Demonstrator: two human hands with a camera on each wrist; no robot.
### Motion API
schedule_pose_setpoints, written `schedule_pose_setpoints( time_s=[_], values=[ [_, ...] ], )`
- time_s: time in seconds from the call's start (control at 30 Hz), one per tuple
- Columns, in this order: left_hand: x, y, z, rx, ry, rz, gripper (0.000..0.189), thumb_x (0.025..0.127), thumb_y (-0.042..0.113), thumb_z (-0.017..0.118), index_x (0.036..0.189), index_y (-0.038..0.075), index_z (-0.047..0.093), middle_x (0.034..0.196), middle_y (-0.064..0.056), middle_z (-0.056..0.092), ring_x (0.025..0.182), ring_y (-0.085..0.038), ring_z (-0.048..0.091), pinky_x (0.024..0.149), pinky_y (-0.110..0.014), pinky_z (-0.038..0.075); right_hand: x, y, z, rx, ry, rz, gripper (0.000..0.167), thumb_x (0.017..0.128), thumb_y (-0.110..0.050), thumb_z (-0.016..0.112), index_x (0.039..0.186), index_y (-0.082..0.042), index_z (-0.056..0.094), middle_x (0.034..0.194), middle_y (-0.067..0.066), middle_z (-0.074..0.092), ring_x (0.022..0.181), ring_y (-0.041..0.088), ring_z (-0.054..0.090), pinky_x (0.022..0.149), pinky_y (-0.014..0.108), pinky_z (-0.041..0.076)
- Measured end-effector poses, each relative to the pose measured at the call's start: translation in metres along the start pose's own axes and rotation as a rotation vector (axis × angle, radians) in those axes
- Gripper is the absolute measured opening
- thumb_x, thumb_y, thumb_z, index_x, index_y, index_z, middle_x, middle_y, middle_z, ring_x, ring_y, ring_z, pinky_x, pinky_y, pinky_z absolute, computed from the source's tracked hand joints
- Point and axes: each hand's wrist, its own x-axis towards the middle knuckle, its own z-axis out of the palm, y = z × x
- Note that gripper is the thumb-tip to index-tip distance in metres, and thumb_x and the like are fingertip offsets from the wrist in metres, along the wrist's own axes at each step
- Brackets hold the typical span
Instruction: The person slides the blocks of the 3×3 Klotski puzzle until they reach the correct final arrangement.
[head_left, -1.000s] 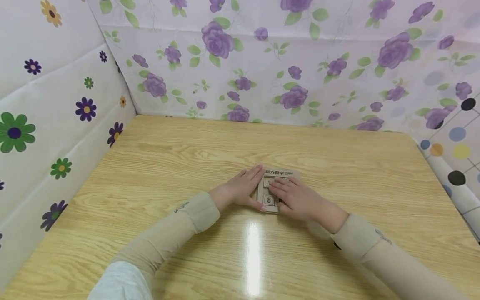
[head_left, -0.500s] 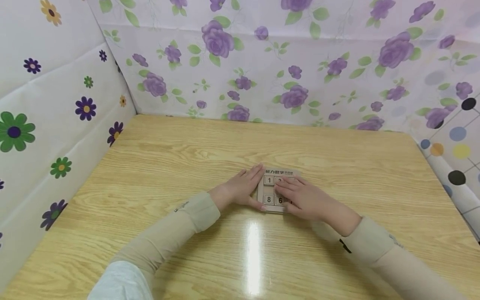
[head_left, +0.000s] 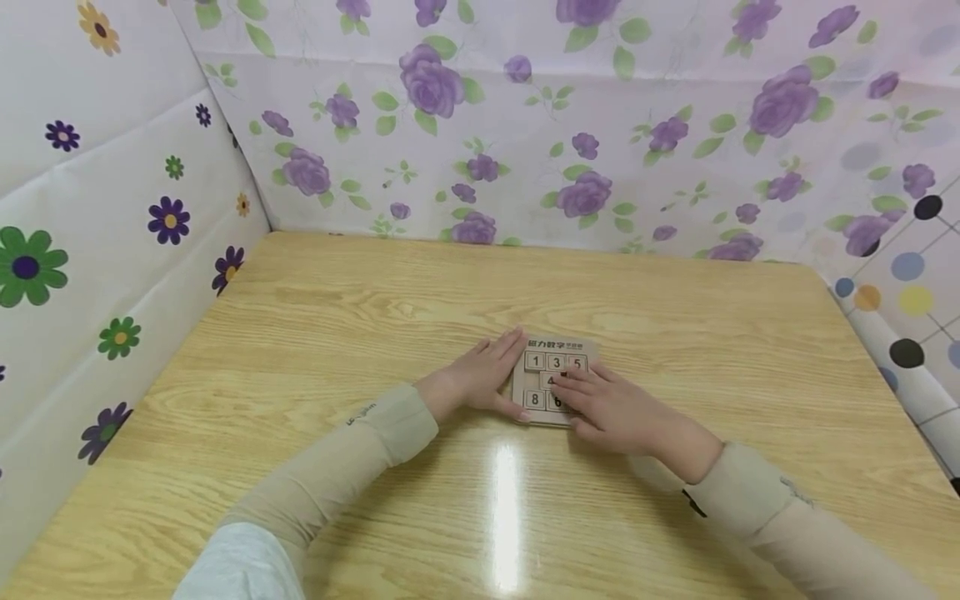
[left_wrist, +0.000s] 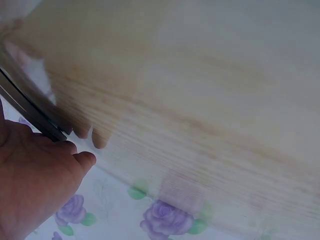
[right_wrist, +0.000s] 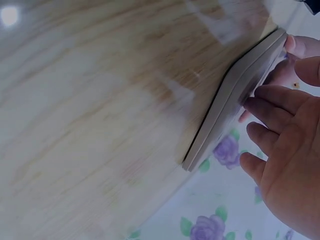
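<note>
A sliding number puzzle (head_left: 533, 380) lies flat on the wooden table in the head view, a wooden board with printed characters along its top and numbered tiles. Its top row reads 1, 3, 5; a tile 4 sits in the middle row, right of a gap; 8 and 6 show below. My left hand (head_left: 480, 377) braces the board's left side, thumb at the lower left corner, straight fingers along the upper edge. My right hand (head_left: 618, 408) reaches over the right part, fingertips touching the middle row by the 4. It hides the lower right tiles.
The wooden table (head_left: 337, 333) spreads around the board, with a bright light reflection (head_left: 506, 517) in front. Flowered cloth (head_left: 487, 125) hangs behind it, and another flower-printed cloth (head_left: 60, 333) stands along the left.
My right hand has drawn back to the right, uncovering the 1, 3, 5 row. Tile 4 has shifted left under its fingers in the last half second. My left hand has stayed put.
</note>
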Motion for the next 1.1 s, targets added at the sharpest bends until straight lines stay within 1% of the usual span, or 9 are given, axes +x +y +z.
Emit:
schedule_pose_setpoints(
  time_s=[0.23, 0.47, 0.6, 0.73, 0.83, 1.1],
  values=[
    [0.001, -0.001, 0.002, -0.004, -0.003, -0.001, 0.12, 0.075, 0.07, 0.062, 0.152, 0.004, -0.003, 0.16, -0.011, -0.009, 0.148, -0.022, -0.004, 0.121, -0.043, 0.005, 0.009, -0.004, 0.002, 0.044, -0.025, -0.016, 0.051, 0.095, -0.024, 0.048, 0.141, -0.001, 0.044, 0.148, 0.013, 0.042, 0.14, 0.033, 0.033, 0.117, 0.053, 0.021],
    [0.001, -0.001, 0.002, 0.001, -0.004, -0.004, 0.12, 0.075, 0.07, 0.062, 0.152, 0.004, -0.002, 0.16, -0.011, -0.009, 0.148, -0.022, -0.004, 0.121, -0.043, 0.005, 0.014, -0.005, 0.001, 0.082, -0.03, -0.018, 0.052, 0.094, -0.023, 0.048, 0.141, 0.0, 0.044, 0.148, 0.014, 0.041, 0.14, 0.034, 0.032, 0.117, 0.054, 0.02],
    [0.001, -0.001, 0.003, 0.005, 0.002, -0.004, 0.12, 0.075, 0.07, 0.062, 0.152, 0.004, -0.002, 0.16, -0.011, -0.008, 0.148, -0.021, -0.003, 0.121, -0.043, 0.006, 0.014, 0.002, 0.0, 0.085, -0.019, 0.002, 0.052, 0.095, -0.023, 0.048, 0.141, 0.001, 0.043, 0.147, 0.016, 0.042, 0.14, 0.036, 0.031, 0.116, 0.054, 0.021],
    [0.002, -0.002, 0.003, 0.012, 0.004, -0.006, 0.121, 0.074, 0.069, 0.063, 0.152, 0.005, -0.003, 0.16, -0.011, -0.009, 0.148, -0.021, -0.004, 0.121, -0.043, 0.006, 0.014, 0.01, 0.0, 0.065, -0.004, 0.035, 0.052, 0.094, -0.021, 0.048, 0.139, 0.004, 0.043, 0.145, 0.019, 0.043, 0.138, 0.038, 0.033, 0.115, 0.055, 0.022],
    [0.002, -0.002, 0.003, 0.008, 0.003, -0.003, 0.121, 0.074, 0.069, 0.063, 0.152, 0.004, -0.002, 0.16, -0.011, -0.008, 0.148, -0.022, -0.003, 0.121, -0.043, 0.006, 0.013, 0.013, 0.001, 0.065, -0.012, 0.052, 0.052, 0.094, -0.021, 0.048, 0.14, 0.004, 0.043, 0.145, 0.019, 0.043, 0.138, 0.038, 0.033, 0.116, 0.055, 0.022],
    [0.001, -0.002, 0.003, 0.006, 0.012, 0.003, 0.121, 0.074, 0.068, 0.064, 0.152, 0.004, -0.002, 0.16, -0.012, -0.007, 0.148, -0.022, -0.002, 0.121, -0.043, 0.006, 0.004, 0.008, 0.002, 0.046, 0.001, 0.037, 0.051, 0.093, -0.02, 0.051, 0.139, 0.002, 0.046, 0.144, 0.018, 0.046, 0.137, 0.036, 0.036, 0.115, 0.055, 0.024]
  ],
)
